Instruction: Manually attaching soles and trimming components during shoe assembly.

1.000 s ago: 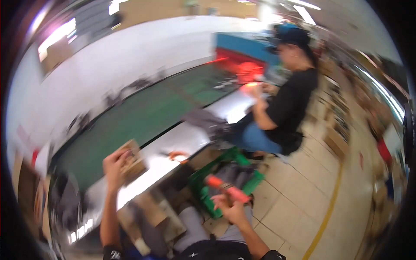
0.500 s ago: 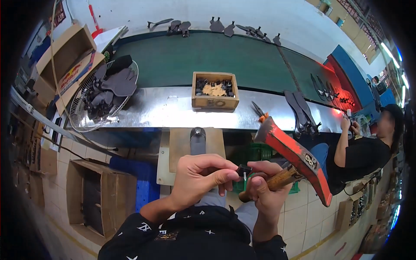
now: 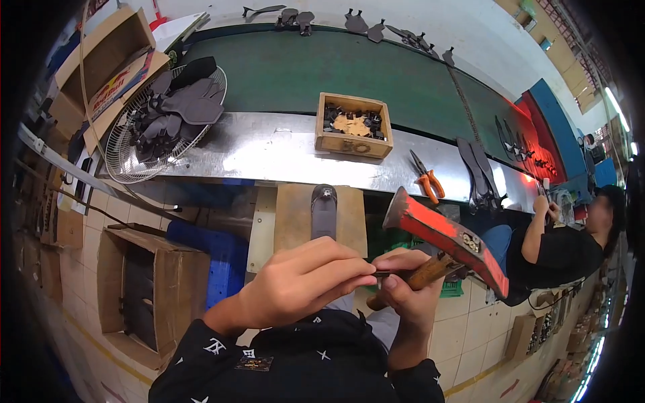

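My right hand [image 3: 413,282] is closed round the wooden handle of a red-headed hammer [image 3: 453,238], whose head points up and to the right. Between the fingertips of both hands is a small black piece [image 3: 382,273], mostly covered by fingers. My left hand [image 3: 302,279] pinches it from the left, its back turned up. Just beyond my hands, a grey strap-shaped piece [image 3: 324,213] with a small metal fitting at its rounded end lies on a tan board [image 3: 292,215]. Its near end is hidden behind my left hand.
A wooden box [image 3: 353,145] of small black parts stands on the metal ledge, with orange-handled pliers [image 3: 427,181] to its right. A wire basket [image 3: 114,164] of grey pieces is at left. Beyond runs a green belt [image 3: 282,80]. A co-worker [image 3: 571,232] sits at right.
My left hand has turned so its back faces up, and its fingers now cover more of the small black piece. The hammer head has shifted slightly left, and the pliers show fully.
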The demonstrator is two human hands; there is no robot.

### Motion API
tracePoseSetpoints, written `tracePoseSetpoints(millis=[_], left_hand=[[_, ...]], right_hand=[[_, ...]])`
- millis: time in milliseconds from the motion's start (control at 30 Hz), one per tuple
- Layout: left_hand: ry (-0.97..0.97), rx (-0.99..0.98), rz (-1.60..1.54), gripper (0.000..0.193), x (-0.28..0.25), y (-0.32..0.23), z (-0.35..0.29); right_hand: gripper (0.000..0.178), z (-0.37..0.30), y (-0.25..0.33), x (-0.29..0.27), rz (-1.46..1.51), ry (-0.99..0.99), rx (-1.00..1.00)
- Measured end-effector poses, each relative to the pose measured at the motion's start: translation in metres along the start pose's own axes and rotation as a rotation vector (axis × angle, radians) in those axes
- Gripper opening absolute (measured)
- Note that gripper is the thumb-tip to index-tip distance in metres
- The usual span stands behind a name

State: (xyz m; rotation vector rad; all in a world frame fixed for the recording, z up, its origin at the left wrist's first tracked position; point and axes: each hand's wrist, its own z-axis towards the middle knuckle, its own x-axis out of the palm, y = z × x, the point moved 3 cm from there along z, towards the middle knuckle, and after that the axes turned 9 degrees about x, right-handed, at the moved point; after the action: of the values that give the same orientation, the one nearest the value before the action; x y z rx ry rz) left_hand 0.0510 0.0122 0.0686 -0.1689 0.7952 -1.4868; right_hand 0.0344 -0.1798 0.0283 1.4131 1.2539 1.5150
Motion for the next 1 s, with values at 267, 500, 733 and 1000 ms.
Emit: tracePoseSetpoints(millis=[267,500,733,1000], left_hand=[[0.051,-0.252,0.320,0.037,-0.001,0.071,-0.024],[0.013,-0.308,0.236,0.035,0.027,0.186,-0.074],[-0.103,-0.323,0.118,0.028,0.034,0.179,-0.076],[-0.011,-0.313,0.177,0.028,0.028,0.189,-0.076]], right_hand=[[0.022,0.028,-0.025,-0.007,-0.173,-0.074,-0.001],[0.022,0.111,-0.074,-0.022,-0.574,-0.074,-0.081],[0.025,0.131,-0.091,-0.024,-0.553,0.006,-0.126],[0.024,0.126,-0.062,-0.007,-1.016,0.134,-0.384]])
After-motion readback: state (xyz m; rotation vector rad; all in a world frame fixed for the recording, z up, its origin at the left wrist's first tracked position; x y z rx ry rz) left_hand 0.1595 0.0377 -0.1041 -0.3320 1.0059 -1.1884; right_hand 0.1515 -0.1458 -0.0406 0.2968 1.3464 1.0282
